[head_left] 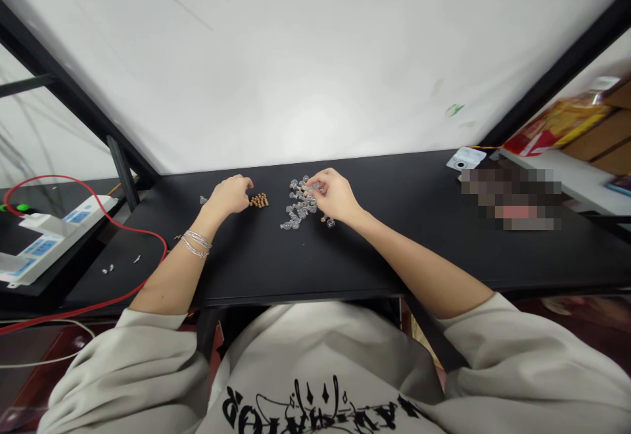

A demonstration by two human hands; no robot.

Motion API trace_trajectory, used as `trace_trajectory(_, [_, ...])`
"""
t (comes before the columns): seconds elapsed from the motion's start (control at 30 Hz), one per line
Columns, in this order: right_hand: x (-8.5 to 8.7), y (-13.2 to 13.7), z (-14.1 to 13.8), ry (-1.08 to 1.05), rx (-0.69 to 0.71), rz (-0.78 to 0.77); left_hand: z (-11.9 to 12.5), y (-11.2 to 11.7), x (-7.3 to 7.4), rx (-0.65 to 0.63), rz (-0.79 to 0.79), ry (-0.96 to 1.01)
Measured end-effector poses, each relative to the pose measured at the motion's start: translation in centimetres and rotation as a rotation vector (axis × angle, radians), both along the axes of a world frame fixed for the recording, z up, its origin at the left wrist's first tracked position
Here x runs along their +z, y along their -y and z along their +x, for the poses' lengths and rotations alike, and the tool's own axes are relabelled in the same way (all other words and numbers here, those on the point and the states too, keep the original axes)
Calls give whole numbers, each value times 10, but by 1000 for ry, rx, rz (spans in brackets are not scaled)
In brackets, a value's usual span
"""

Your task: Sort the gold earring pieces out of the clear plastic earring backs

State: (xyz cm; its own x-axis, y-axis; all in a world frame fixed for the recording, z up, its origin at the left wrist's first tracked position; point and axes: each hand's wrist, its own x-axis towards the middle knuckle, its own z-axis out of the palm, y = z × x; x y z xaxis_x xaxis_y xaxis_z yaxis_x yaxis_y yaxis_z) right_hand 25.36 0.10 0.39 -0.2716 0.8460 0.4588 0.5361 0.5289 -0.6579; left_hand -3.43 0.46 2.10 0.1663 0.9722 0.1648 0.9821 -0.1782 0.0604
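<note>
- Pinched fingertips on the right hand (332, 194) close on the near edge of a heap of clear pieces (300, 205); exactly how many it has hold of is too small to tell.
- Left hand (227, 196) is curled, fingers down; whether anything sits inside it cannot be told.
- Tan beads (259, 200) lie in a small cluster just beside the left fingers, between the two hands.
- A few more beads (325, 220) sit under the right hand, and a lone clear bit (203, 200) lies left of the left hand.
- All of this is on a black table (246, 256).
- Nothing stands between the hands and the heap.
- Further left, a red cable (160, 243) loops past two power strips (49, 243), near small metal bits (107, 269).
- Off to the right are a white gadget (466, 158), a pixelated blur (510, 198) and a snack bag (557, 125).
</note>
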Motion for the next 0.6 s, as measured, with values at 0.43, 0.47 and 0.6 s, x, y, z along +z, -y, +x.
trace_trajectory(0.43, [6,-15,17,404,-120,-140,46,18,-3,-423,175,233])
trace_trajectory(0.47, [8,-15,17,396,-105,-125,52,21,-5,-469,167,243])
trace_trajectory(0.6, [12,-9,16,389,-13,-46,69,27,-16,-596,96,240])
